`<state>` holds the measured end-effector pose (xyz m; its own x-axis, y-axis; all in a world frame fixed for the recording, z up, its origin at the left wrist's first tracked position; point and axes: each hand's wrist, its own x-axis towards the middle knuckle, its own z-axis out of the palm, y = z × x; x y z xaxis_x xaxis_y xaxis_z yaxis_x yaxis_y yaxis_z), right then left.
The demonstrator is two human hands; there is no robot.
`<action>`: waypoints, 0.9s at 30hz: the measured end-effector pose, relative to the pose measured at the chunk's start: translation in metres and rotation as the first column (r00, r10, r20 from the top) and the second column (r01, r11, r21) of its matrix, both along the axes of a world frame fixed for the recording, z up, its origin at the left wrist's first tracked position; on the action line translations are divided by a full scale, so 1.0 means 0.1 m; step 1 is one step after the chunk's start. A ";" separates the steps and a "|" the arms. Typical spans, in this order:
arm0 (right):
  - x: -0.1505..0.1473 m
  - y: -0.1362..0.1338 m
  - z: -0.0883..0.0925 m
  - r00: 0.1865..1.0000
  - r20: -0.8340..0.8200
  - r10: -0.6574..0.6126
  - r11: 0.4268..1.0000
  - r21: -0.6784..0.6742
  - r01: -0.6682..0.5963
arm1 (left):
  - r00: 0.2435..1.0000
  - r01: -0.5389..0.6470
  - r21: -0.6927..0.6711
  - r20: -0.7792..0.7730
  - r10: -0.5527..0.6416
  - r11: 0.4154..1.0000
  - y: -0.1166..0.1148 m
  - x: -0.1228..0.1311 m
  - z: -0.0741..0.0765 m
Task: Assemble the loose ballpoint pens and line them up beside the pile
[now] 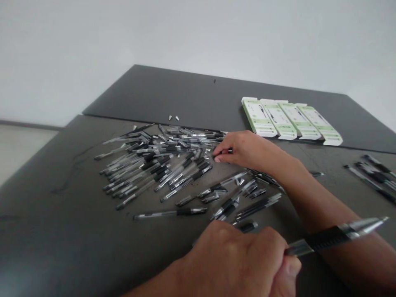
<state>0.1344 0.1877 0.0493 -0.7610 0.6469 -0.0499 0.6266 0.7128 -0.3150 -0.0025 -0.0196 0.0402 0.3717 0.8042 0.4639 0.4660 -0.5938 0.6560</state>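
Observation:
My left hand (238, 264) is closed in the foreground around a gel pen (331, 239). This pen has a clear barrel and a black grip, and its bare metal tip points right. Farther away, my right hand (241, 146) reaches over the right side of a pile of pens and pen parts (182, 142). Its thumb and index finger come together low at the pile; whatever lies between them is too small to make out. Below that hand lie loose pen caps (212, 197) and a bundle of thin dark refills (258, 206).
Several flattened green-and-white boxes (284, 119) overlap at the back right. Dark pens (375, 175) lie at the right edge. Two small metal tips (173, 118) sit behind the pile. The dark grey table (62, 231) has a seam running across it, and a pale wall stands behind.

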 end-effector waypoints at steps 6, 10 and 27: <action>-0.07 -0.03 -0.04 0.987 -0.135 0.088 0.994 0.080 -0.078 | 0.997 -0.043 0.034 0.064 0.041 0.998 0.02 0.03 -0.01; -0.18 -0.11 -0.10 0.972 -0.202 0.123 0.987 0.123 -0.099 | 0.999 -0.032 -0.029 0.023 0.033 0.999 -0.01 0.05 -0.04; -0.33 -0.06 -0.15 0.990 0.046 0.133 0.978 0.153 -0.139 | 0.992 0.127 -0.076 0.024 -0.126 0.989 -0.04 0.05 -0.11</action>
